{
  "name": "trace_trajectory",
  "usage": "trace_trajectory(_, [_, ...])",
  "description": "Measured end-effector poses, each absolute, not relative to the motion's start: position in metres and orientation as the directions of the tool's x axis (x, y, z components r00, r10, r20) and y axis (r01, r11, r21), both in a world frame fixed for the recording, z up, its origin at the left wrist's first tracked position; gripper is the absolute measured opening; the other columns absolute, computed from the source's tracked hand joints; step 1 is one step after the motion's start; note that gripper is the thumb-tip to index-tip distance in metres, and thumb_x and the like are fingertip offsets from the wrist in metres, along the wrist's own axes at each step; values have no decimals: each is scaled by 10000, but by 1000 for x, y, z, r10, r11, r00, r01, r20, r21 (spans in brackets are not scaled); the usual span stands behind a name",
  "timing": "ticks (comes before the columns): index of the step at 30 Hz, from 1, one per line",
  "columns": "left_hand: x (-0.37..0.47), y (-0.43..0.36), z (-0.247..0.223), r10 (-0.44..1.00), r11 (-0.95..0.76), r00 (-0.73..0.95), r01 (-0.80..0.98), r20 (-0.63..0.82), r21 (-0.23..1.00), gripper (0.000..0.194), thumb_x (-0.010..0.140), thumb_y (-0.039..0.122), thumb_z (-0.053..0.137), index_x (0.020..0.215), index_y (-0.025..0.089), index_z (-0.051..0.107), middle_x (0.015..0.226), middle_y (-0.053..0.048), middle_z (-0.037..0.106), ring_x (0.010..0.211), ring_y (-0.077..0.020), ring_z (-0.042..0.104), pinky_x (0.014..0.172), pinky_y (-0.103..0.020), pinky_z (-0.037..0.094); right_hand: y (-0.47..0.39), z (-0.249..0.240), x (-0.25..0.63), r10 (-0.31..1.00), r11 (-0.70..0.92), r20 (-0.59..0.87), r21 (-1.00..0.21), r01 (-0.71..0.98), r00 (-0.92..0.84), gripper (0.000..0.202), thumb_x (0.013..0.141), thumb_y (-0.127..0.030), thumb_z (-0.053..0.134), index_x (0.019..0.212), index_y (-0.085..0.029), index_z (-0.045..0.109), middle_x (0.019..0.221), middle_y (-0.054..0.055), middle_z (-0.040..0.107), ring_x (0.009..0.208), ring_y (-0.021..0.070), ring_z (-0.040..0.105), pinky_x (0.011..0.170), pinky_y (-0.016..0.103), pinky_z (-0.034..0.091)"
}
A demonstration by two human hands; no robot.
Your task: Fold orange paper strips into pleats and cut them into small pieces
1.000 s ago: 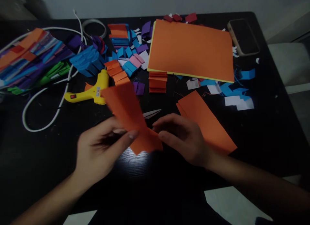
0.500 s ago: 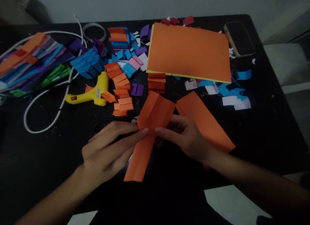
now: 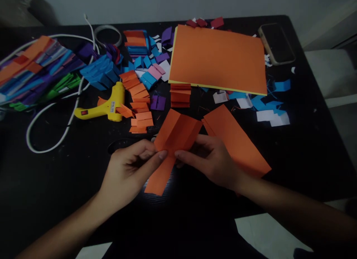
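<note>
Between my two hands is a creased strip of orange paper [image 3: 178,130], its upper part wide and its lower end narrowed by folds. My left hand [image 3: 131,170] pinches its left edge, thumb on top. On the opposite edge, the thumb of my right hand [image 3: 213,160] presses down while the other fingers go behind the paper. Under and beyond my right hand lie larger orange paper pieces [image 3: 237,140] on the black table. Just past the held strip sits a small stack of folded orange paper [image 3: 180,95].
A yellow glue gun [image 3: 111,104] lies at the left near folded orange pieces [image 3: 141,119] and a white cable [image 3: 52,152]. Orange sheets [image 3: 217,60] and a phone [image 3: 277,43] are at the back. Bundles of coloured folded paper [image 3: 33,73] fill the far left.
My left hand has shifted from outstretched fingers to a pinch with the thumb on the paper. The strip's lower end has risen slightly and its top has tilted left.
</note>
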State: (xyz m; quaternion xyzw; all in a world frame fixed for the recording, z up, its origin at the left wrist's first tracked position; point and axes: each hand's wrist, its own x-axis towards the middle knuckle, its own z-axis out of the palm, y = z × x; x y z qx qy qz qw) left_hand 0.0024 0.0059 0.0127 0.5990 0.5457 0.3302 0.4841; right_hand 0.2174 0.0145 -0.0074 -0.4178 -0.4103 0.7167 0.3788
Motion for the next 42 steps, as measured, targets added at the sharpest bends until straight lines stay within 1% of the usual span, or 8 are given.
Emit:
trace_trajectory(4, [0, 4, 13, 970, 102, 176, 317, -165, 943, 276, 979, 277, 709, 715, 206, 668, 540, 64, 504, 478, -84, 408, 437, -201, 318, 16, -7, 217, 842, -457, -342, -862, -217, -417, 250, 798, -295, 942, 966, -172, 805, 818, 27, 810, 728, 167, 771, 725, 304, 674])
trace_trajectory(7, [-1, 4, 13, 966, 118, 186, 303, -180, 946, 278, 993, 285, 694, 727, 203, 690, 577, 44, 559, 501, -91, 460, 459, -205, 356, 17, -5, 218, 819, -496, -372, -841, -215, -436, 239, 797, -280, 945, 950, -161, 804, 778, 24, 797, 705, 161, 765, 699, 284, 664])
trace_trajectory(15, [1, 7, 15, 959, 143, 199, 270, -200, 952, 303, 1008, 264, 645, 725, 188, 723, 610, 9, 655, 545, -108, 578, 506, -197, 455, 16, -5, 218, 856, -408, -296, -890, -202, -424, 200, 885, -237, 865, 1064, -174, 801, 875, 19, 810, 741, 131, 765, 714, 245, 650])
trace_trajectory(23, [2, 9, 16, 956, 127, 236, 209, -176, 970, 320, 1035, 228, 584, 759, 187, 742, 673, -5, 733, 603, -125, 687, 580, -201, 555, 16, -7, 219, 856, -395, -316, -911, -121, -410, 230, 878, -316, 871, 1041, -173, 796, 976, 61, 842, 856, 196, 804, 779, 315, 670])
trace_trajectory(28, [5, 7, 16, 963, 103, 227, 199, -148, 975, 168, 949, 181, 716, 783, 201, 727, 617, 49, 659, 535, -86, 588, 506, -170, 461, 14, -7, 219, 851, -374, -298, -922, -102, -433, 240, 890, -340, 855, 1064, -183, 800, 1023, 69, 840, 923, 217, 803, 812, 335, 659])
trace_trajectory(34, [7, 6, 15, 956, 80, 261, 207, -134, 975, 177, 940, 157, 716, 768, 201, 720, 580, 59, 634, 489, -72, 527, 454, -170, 386, 12, -5, 218, 859, -298, -263, -955, -10, -440, 237, 889, -382, 846, 999, -180, 788, 960, 65, 817, 905, 239, 782, 801, 370, 645])
trace_trajectory(38, [5, 5, 14, 961, 38, 257, 236, -100, 971, 190, 940, 165, 720, 754, 202, 712, 563, 61, 619, 479, -69, 507, 449, -170, 377, 13, -6, 219, 861, -265, -258, -963, 48, -438, 166, 896, -333, 820, 928, -173, 790, 895, 51, 803, 845, 218, 765, 741, 332, 626])
trace_trajectory(42, [4, 5, 13, 972, 67, 203, 253, -120, 965, 216, 941, 187, 732, 728, 204, 697, 558, 60, 615, 477, -74, 515, 446, -171, 389, 15, -8, 220, 844, -304, -285, -952, 32, -455, 159, 897, -300, 816, 976, -162, 806, 880, 50, 801, 793, 192, 750, 688, 298, 606])
